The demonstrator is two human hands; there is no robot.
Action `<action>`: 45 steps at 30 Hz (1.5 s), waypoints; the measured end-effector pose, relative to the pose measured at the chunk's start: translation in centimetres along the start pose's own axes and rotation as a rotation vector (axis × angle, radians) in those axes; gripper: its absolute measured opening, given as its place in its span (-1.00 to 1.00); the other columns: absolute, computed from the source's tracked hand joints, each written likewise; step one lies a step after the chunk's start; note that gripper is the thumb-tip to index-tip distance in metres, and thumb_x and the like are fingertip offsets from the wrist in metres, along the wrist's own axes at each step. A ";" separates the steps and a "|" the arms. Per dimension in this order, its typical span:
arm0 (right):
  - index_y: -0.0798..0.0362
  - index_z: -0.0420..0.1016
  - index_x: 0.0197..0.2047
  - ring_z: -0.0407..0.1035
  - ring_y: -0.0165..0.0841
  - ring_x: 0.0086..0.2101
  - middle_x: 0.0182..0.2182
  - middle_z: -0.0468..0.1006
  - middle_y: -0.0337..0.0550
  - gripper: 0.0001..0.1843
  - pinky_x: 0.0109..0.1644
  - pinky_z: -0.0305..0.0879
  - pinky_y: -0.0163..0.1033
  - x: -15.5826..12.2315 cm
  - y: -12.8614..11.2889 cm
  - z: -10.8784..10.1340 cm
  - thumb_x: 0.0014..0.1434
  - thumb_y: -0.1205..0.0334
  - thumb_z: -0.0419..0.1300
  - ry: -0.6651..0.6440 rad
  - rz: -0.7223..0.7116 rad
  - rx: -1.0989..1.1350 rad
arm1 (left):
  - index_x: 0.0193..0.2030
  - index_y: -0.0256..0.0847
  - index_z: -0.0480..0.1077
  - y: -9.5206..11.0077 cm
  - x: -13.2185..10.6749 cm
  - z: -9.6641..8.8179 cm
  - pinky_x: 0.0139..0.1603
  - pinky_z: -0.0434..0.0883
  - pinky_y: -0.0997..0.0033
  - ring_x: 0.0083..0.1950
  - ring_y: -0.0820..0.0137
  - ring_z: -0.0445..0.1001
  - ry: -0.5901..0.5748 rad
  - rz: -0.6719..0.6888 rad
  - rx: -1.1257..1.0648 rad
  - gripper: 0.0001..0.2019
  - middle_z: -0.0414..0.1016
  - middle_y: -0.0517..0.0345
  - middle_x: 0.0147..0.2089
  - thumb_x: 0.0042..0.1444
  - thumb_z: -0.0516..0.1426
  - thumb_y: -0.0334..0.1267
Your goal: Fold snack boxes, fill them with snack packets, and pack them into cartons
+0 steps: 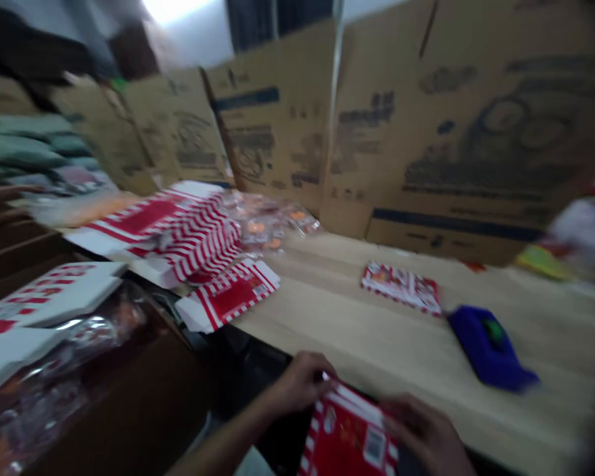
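Gripping a flattened red carton (350, 433) with white striped borders and a barcode panel, the left hand (302, 383) and right hand (424, 433) hold it low in the view, over a dark gap just off the near edge of the tabletop (377, 344). The left forearm (228, 436) angles in from the lower left, and the left fingers (317, 373) curl over the carton's upper edge. The right fingers (401, 420) lie bent across its right side beside the barcode, though motion blur hides exactly how they pinch. Beyond the hands, a stretch of smooth, pale wood grain runs to a small red-and-white printed card (400, 287) and a soft-edged blue object (490, 347) with a green spot, too blurred to identify. Farther left, a pile of red-and-white striped cartons (198, 231) lies flat on the tabletop, with one more carton (228, 294) at its near side and a clear plastic bag of orange-marked pieces (262, 221) behind it. White-and-red flat boxes (44, 304) and a glossy plastic bag (64, 350) sit lower left, beside the tabletop. Upright sheets of printed corrugated cardboard (456, 132) form a tan wall along the far edge, and grey-green sacks (24, 149) are piled at the far left.
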State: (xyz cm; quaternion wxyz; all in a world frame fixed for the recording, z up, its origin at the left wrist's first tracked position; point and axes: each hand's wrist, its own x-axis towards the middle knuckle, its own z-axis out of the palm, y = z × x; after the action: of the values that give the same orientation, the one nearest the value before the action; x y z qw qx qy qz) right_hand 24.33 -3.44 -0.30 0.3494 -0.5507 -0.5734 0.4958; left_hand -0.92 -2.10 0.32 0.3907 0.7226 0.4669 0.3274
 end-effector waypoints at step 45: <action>0.06 0.50 -0.22 0.36 -0.32 -0.23 -0.14 0.50 -0.05 -0.73 -0.21 0.32 -0.25 2.3 2.4 -13.8 0.06 0.07 0.21 0.976 -0.096 -0.104 | -0.29 -0.15 0.57 -2.2 0.2 4.0 -0.36 0.55 0.40 -0.29 0.25 0.57 0.093 -0.541 -0.623 -0.64 0.61 0.15 -0.21 -0.24 0.41 -0.05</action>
State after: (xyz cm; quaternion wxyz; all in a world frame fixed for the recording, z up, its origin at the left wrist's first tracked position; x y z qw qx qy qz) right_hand 37.77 1.07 0.77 0.5717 -0.7084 -0.3916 0.1341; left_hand 1.62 -2.36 -3.47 0.6413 0.4055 0.5354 0.3710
